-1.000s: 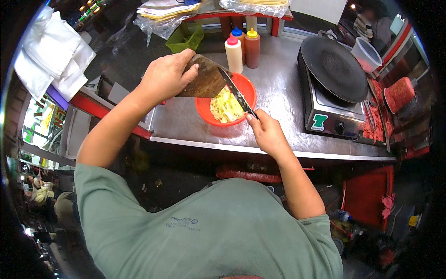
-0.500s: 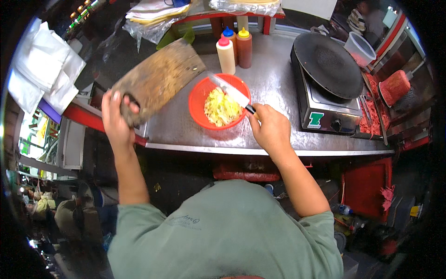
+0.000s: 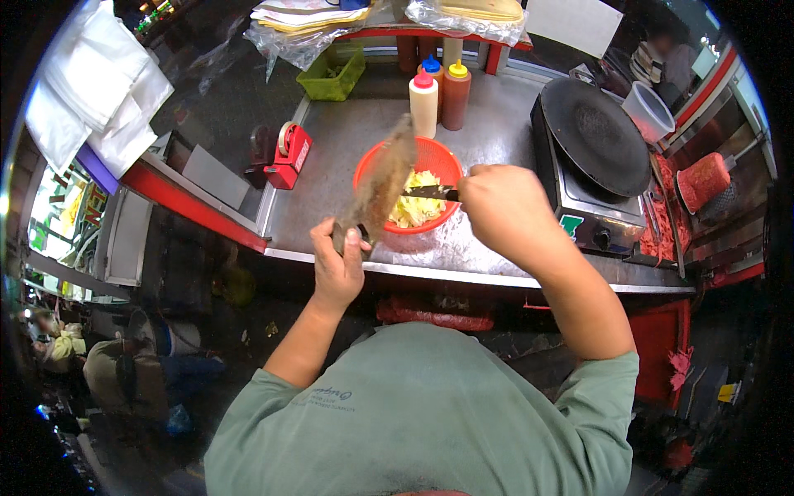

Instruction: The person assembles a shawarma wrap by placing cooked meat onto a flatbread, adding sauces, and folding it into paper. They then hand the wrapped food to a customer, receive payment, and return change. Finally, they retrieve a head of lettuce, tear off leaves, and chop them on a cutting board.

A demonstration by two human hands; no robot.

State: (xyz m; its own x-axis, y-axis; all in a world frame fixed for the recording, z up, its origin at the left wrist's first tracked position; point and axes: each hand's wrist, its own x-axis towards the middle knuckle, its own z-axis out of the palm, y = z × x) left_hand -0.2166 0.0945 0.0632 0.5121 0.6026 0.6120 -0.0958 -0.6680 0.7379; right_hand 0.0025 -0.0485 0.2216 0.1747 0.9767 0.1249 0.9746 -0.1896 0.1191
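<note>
My left hand [image 3: 339, 260] grips a worn wooden cutting board [image 3: 385, 186] by its handle hole. The board is tipped up nearly on edge over the left side of an orange-red plastic basket [image 3: 453, 161]. Chopped pale yellow-green vegetable [image 3: 416, 212], perhaps cabbage, lies in the basket. Closed round the black handle of a knife [image 3: 432, 192], my right hand [image 3: 504, 207] is at the basket's right side. The knife's blade points left toward the board, its tip close to or behind the board's face. Whether blade and board touch I cannot tell.
Behind the basket stand squeeze bottles with pink [image 3: 423, 103], blue and yellow caps. A black pan [image 3: 595, 136] sits on a gas stove [image 3: 587, 219] at right. A red tape dispenser [image 3: 289, 159] and a green basket [image 3: 332, 76] are on the left. The metal counter's front edge [image 3: 480, 279] runs before me.
The cutting board has swung right, from beside the basket to over it, and turned from face-up to edge-on. The knife has turned, and its blade now points left.
</note>
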